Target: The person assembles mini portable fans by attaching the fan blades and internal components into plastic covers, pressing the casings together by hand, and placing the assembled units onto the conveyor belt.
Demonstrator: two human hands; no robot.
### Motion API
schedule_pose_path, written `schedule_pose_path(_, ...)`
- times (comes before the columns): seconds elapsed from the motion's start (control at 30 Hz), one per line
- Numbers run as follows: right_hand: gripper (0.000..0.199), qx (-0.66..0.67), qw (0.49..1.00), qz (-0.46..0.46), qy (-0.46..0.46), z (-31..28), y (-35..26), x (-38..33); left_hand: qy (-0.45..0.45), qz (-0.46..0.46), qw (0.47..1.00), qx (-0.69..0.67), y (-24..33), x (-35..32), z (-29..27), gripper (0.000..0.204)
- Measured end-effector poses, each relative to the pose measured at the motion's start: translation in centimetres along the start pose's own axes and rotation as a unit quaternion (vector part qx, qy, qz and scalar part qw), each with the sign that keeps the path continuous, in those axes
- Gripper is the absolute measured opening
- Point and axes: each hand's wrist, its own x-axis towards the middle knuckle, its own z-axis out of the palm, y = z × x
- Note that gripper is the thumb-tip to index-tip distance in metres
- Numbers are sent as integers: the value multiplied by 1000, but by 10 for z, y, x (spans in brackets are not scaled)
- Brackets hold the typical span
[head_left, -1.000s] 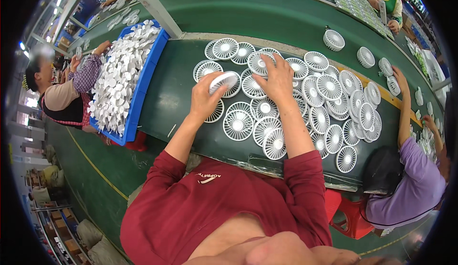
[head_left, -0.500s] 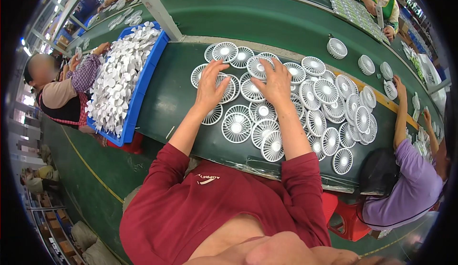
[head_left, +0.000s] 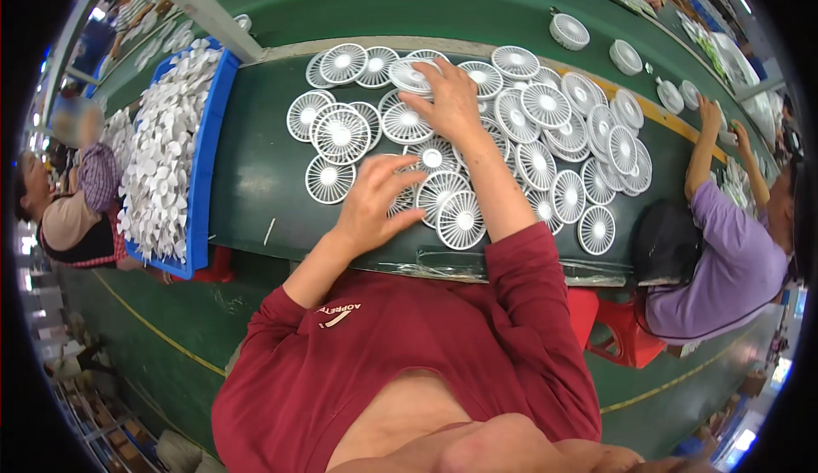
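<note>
Many round white fan grilles [head_left: 545,132] lie overlapping on a dark green belt [head_left: 256,175] in front of me. My left hand [head_left: 379,202] rests with fingers spread and slightly curled on a grille [head_left: 460,219] at the near edge of the pile. My right hand [head_left: 447,98] reaches farther out. It lies flat with fingers apart on the grilles at the far side, fingertips on one grille [head_left: 409,77]. Neither hand lifts anything. Both arms wear red sleeves.
A blue tray [head_left: 209,132] heaped with white fan blades [head_left: 162,166] sits at the belt's left. A person in purple [head_left: 724,260] works at the right beside a black bag [head_left: 669,239] and red stool [head_left: 622,337]. Another person [head_left: 68,217] sits at the left. Round white housings [head_left: 569,30] stand farther along.
My left hand set down the grille it held and drew back toward the pile's near edge. My right hand stayed stretched over the far grilles.
</note>
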Motion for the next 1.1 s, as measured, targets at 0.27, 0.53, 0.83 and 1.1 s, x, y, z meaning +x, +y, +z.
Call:
schedule_pose_path(0.27,52,86,996,13,-7,-3,5,5,-160,87,983,25,27,-10,38,51)
schedule_pose_path(0.53,32,158,984,9,87,-15,-1,15,-83,55,995,-5,15,-9,38,47)
schedule_pose_path(0.83,33,210,967,-40,141,-35,-6,19,53,-1,996,66,-11,12,24,39)
schedule_pose_path(1.1,33,311,943,43,111,-37,-5,19,28,-12,995,96,-13,11,22,32)
